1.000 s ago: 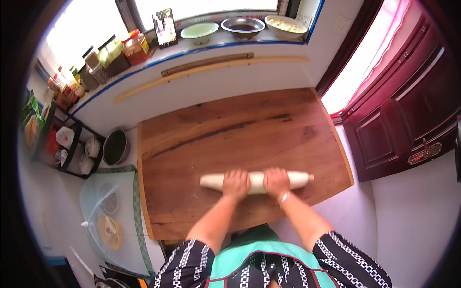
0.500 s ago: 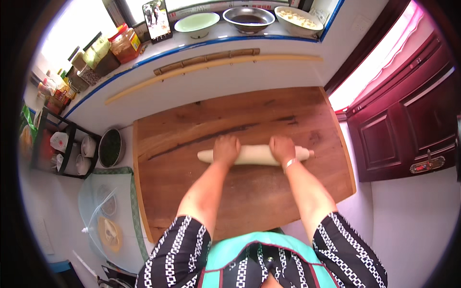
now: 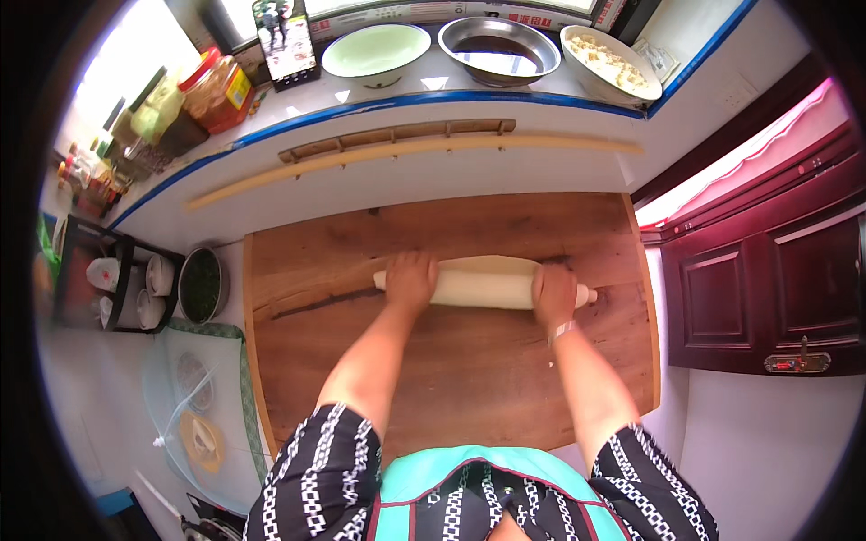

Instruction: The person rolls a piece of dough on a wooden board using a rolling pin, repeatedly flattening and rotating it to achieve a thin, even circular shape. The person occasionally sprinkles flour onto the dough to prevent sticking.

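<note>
A sheet of pale dough [image 3: 484, 289] is wound round a rolling pin [image 3: 593, 296] that lies crosswise on the wooden board [image 3: 433, 379]. Behind the roll, a thin flap of the dough lies flat on the wood. My left hand [image 3: 412, 279] is closed over the left part of the roll, close to the pin's left tip. Over its right part curls my right hand [image 3: 554, 292], a band at its wrist. The pin's pale right end pokes out past that hand. My fingertips are partly hidden on the far side of the roll.
Along the back ledge stand a pale green basin [image 3: 377, 52], a metal bowl [image 3: 499, 52], a white dish of pale cubes [image 3: 609, 65], a phone [image 3: 285, 45] and several jars [image 3: 216, 90]. A bowl of greens [image 3: 204, 285] and a mesh food cover [image 3: 185, 397] are left of the board.
My hands have moved farther apart along the roll. A flap of dough now shows behind it, where none was visible before. The whole view has shifted slightly.
</note>
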